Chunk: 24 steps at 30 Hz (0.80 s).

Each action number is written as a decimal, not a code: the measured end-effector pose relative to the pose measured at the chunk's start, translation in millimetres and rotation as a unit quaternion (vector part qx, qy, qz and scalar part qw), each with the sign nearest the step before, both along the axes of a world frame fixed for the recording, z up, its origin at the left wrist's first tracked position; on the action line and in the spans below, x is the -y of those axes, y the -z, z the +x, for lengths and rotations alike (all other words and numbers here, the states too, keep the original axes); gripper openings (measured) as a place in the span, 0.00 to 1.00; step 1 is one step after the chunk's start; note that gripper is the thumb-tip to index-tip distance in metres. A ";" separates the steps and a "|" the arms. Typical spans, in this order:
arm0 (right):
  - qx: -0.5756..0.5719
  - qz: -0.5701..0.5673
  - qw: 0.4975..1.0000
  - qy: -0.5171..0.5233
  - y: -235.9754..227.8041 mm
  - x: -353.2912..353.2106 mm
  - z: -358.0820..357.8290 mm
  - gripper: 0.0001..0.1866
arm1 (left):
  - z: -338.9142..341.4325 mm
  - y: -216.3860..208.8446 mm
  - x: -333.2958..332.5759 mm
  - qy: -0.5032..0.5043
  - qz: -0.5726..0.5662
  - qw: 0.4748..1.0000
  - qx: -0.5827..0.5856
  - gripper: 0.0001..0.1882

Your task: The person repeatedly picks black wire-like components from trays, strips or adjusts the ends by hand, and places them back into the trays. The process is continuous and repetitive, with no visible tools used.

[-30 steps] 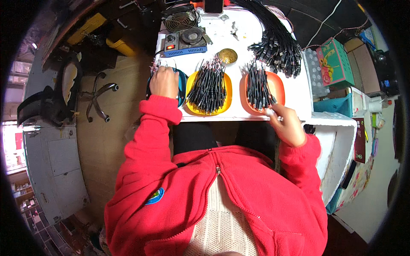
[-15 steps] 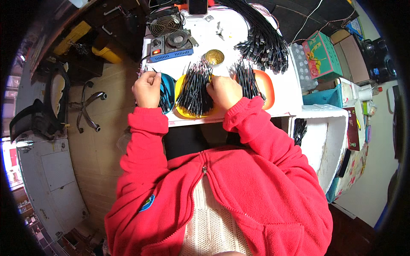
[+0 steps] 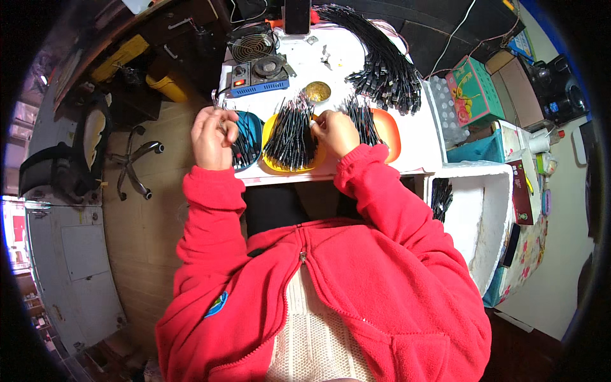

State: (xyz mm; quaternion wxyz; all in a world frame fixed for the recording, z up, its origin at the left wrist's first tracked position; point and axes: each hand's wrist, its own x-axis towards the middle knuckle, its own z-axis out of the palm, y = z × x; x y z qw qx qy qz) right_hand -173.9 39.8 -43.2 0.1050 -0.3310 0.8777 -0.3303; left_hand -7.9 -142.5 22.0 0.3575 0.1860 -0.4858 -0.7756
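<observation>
My left hand (image 3: 214, 137) is over the left edge of the blue tray (image 3: 259, 132), fingers curled in; what they hold is too small to make out. Black cables with thin bare-looking ends (image 3: 244, 146) lie in that tray. In the middle, a yellow tray (image 3: 272, 164) bears a thick heap of short black cables (image 3: 291, 137). My right hand (image 3: 337, 134) is closed in a pinch at the heap's right side, and its fingers hide what is between them. Right of it, an orange tray (image 3: 388, 130) has more black cables (image 3: 361, 121) along its left side.
Behind the trays stand a small round tin of amber material (image 3: 317, 91) and a blue control box with a lit red switch (image 3: 258, 84). A large bundle of black cables (image 3: 388, 76) covers the back right. A white foam box (image 3: 474, 191) adjoins the table's right.
My left hand has shifted slightly, its fingers turning and loosening from a tight pinch to a looser curl. My right hand stays at the yellow tray, its fingers drawn up a little.
</observation>
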 end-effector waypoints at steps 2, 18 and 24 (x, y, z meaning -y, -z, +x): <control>-0.020 0.027 0.999 -0.019 -1.2 1.2 1.8 0.13 | 4.8 -6.9 -16.4 0.032 0.012 0.999 0.022 0.07; 0.031 -0.251 0.965 -0.077 -80.3 -46.0 58.1 0.08 | 23.0 -19.5 -102.4 0.050 0.037 0.998 -0.012 0.07; 0.067 -0.263 0.955 -0.122 -104.6 -67.7 97.1 0.06 | 17.4 -24.7 -126.7 0.097 0.013 0.995 -0.019 0.09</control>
